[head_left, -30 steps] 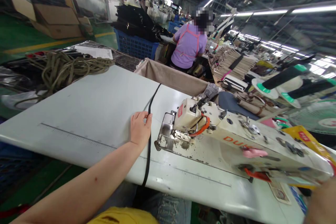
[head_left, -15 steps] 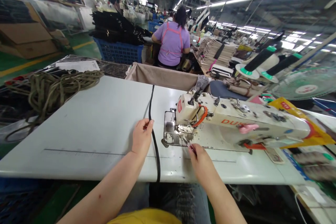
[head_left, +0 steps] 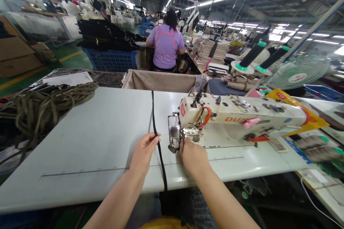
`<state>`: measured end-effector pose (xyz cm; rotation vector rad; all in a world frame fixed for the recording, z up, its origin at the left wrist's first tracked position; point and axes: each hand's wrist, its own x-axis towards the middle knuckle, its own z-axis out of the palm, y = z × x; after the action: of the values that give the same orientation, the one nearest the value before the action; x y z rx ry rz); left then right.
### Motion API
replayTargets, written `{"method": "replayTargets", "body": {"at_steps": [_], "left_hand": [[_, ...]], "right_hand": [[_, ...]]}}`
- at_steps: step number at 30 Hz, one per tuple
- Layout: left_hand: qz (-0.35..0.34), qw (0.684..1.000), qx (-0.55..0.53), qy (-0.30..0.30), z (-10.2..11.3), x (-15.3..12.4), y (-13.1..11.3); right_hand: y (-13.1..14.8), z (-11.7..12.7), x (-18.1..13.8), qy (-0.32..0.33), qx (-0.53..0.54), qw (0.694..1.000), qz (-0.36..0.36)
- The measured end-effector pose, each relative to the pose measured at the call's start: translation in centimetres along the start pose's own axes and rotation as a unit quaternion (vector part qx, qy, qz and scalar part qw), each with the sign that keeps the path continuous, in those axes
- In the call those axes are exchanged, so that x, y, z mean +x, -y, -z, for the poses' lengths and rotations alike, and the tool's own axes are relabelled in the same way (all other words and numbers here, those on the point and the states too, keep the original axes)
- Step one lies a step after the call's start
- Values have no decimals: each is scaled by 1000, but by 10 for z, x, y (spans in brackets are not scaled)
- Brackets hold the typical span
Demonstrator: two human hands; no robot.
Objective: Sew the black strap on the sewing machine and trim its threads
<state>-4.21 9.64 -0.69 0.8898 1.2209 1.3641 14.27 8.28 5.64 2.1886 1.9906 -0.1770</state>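
Setting: factory hall; white table [head_left: 88, 139] bearing a sewing machine [head_left: 231, 118].
Strap: black strap [head_left: 154, 121] lies across the table, just left of the machine.
Left hand [head_left: 143, 152]: fingertips pinching the strap.
Right hand [head_left: 192, 154]: at the machine's needle end; grip cannot be told.
Behind: seated person [head_left: 165, 44], beyond the machine.

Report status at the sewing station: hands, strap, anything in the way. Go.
Left hand pinching black strap on the table. Right hand at the sewing machine needle end, grip unclear. Strap path unobstructed; olive webbing pile far left.
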Motion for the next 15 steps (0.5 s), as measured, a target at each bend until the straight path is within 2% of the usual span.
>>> {"method": "replayTargets", "body": {"at_steps": [4,7,11,15], "left_hand": [[-12,1000,-3,7,-1,0,0],[-19,1000,1,2,-1,1,1],[-34,999,-12,-2,-3,3,4],[-54,997,-38,-31,-3,4,9]], "right_hand": [[3,1,13,2,5,1000,26],[-1,4,16,7,15,996,93],[-8,7,6,14,22,982,188],[-23,-2,-14,0,63,970,235]]}}
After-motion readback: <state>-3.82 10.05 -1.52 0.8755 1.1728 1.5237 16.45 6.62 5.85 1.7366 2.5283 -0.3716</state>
